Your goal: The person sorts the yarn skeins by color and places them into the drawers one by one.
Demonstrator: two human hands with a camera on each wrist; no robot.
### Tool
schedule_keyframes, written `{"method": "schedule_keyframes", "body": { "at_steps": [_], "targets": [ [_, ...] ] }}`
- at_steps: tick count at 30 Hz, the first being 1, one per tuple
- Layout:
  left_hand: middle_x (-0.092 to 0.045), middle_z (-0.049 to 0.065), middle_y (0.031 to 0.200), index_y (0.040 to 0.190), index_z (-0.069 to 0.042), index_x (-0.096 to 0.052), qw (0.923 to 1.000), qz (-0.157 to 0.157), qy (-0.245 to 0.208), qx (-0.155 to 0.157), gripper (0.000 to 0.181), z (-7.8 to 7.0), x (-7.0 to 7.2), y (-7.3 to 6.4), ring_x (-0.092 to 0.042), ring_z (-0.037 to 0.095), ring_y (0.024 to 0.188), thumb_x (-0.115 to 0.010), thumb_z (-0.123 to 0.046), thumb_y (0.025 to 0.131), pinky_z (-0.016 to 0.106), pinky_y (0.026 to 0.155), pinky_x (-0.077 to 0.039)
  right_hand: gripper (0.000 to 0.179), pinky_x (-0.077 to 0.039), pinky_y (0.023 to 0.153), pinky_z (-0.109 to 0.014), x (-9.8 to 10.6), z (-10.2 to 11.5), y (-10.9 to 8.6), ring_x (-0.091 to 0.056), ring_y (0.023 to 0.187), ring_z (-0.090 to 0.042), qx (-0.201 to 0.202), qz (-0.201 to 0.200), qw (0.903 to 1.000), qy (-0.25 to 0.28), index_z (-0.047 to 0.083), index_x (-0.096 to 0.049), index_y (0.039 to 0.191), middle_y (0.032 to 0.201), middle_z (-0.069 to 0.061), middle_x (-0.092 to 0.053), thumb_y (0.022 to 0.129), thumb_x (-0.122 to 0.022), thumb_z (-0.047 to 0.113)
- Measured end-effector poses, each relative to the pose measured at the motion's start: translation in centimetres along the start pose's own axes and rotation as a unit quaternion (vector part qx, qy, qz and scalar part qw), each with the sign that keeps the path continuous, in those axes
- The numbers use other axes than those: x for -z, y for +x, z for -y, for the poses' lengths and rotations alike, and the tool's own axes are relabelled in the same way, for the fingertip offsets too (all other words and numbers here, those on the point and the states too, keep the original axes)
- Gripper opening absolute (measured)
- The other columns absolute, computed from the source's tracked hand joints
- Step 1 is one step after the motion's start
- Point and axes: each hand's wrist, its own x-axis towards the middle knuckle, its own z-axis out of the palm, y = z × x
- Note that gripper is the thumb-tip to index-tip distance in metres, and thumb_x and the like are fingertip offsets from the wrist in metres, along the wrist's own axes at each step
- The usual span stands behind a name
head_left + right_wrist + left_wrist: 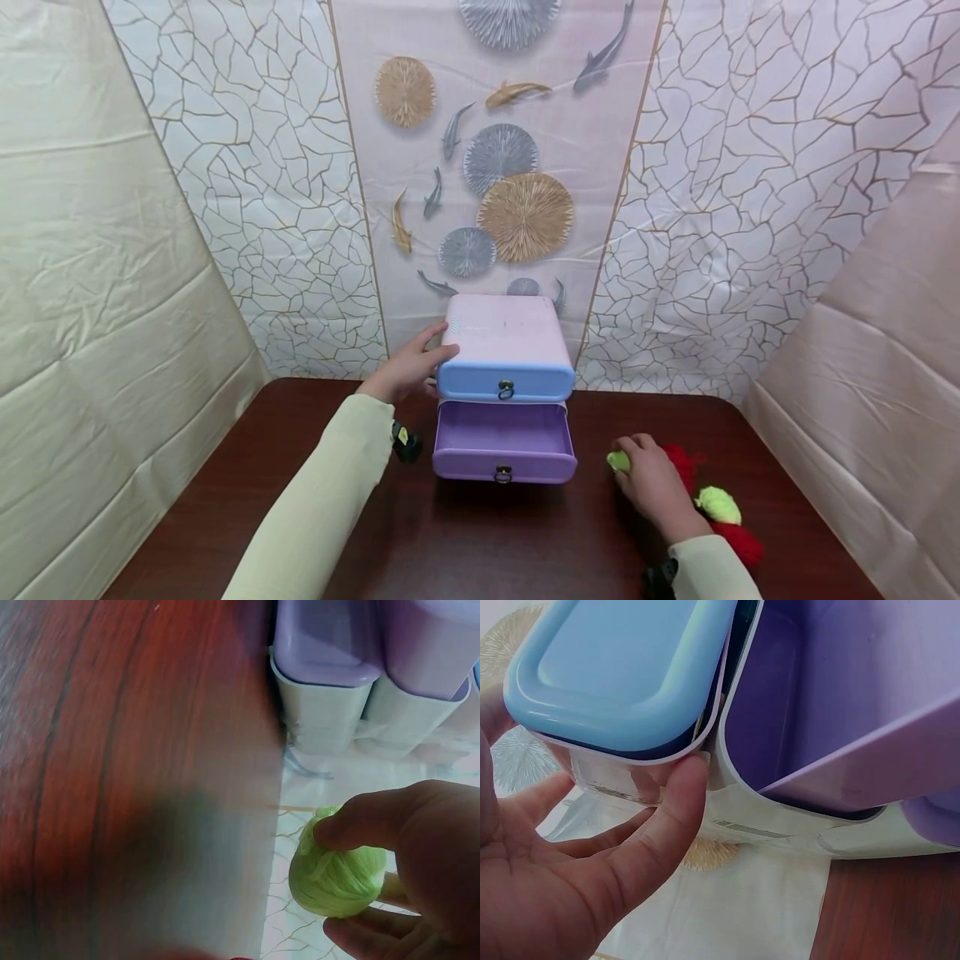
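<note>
A small drawer unit (506, 329) with a pale pink top stands at the table's back. Its blue-fronted top drawer (465, 382) is closed, and the purple drawer (504, 467) beneath it is pulled out, its visible inside bare. My left hand (408, 367) grips the unit's upper left side, fingers spread from the top edge to below the blue drawer (622, 675). Right of the unit, my right hand (656, 483) holds a lime-green yarn ball (337, 874) between thumb and fingers, above the table. The hand partly covers that ball in the head view.
Red yarn balls (738, 543) and another lime-green ball (718, 505) lie by my right wrist, on the brown table (480, 550). A lower purple drawer (330, 645) shows closed in the right wrist view. Patterned cloth (697, 208) hangs behind.
</note>
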Motion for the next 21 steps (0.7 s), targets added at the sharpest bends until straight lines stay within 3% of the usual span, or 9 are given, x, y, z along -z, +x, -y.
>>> {"method": "schedule_keyframes", "body": {
  "at_steps": [6, 21],
  "targets": [
    [-0.046, 0.025, 0.140, 0.154, -0.036, -0.018, 1.0000, 0.002, -0.002, -0.003, 0.071, 0.1, 0.0, -0.1, -0.063, 0.037, 0.106, -0.059, -0.038, 0.096, 0.052, 0.079, -0.057, 0.036, -0.052, 0.084, -0.054, 0.5, 0.9, -0.1, -0.059, 0.095, -0.036, 0.019, -0.034, 0.9992, 0.003, 0.005, -0.065, 0.111, 0.114, -0.021, -0.057, 0.077, -0.078, 0.009],
    [-0.042, 0.025, 0.143, 0.154, -0.036, -0.019, 1.0000, 0.000, 0.005, 0.001, 0.071, -0.1, 0.0, -0.1, -0.061, 0.039, 0.109, -0.059, -0.038, 0.096, 0.052, 0.081, -0.056, 0.034, -0.053, 0.084, -0.054, 1.5, 2.7, -0.3, -0.060, 0.096, -0.036, 0.045, -0.066, 0.9967, 0.009, 0.006, -0.066, 0.109, 0.114, -0.020, -0.058, 0.077, -0.078, 0.009]
  ]
}}
